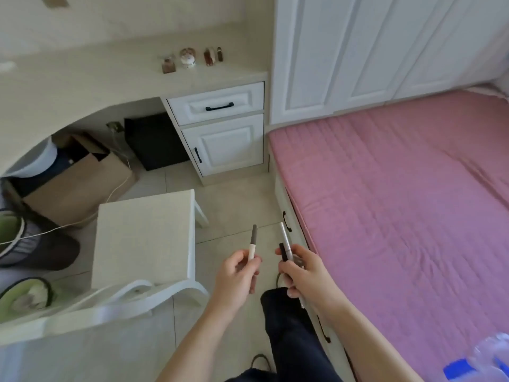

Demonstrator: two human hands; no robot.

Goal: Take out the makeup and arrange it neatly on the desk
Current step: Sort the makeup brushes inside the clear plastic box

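My left hand (237,277) pinches a slim makeup pencil (252,241) with a grey cap and a white body, tip pointing up. My right hand (303,274) grips a bundle of makeup sticks (285,244), one silver and one black, also upright. Both hands hover over the tiled floor between the chair and the bed. On the beige desk (110,78) at the back stand several small makeup items in a row: a brown bottle (168,66), a round white jar (187,57) and small dark bottles (212,55).
A white chair (143,238) stands left of my hands. White drawers with black handles (217,125) sit under the desk's right end. A pink mattress (399,202) fills the right. Cardboard box (80,183), slippers and a cable lie under the desk.
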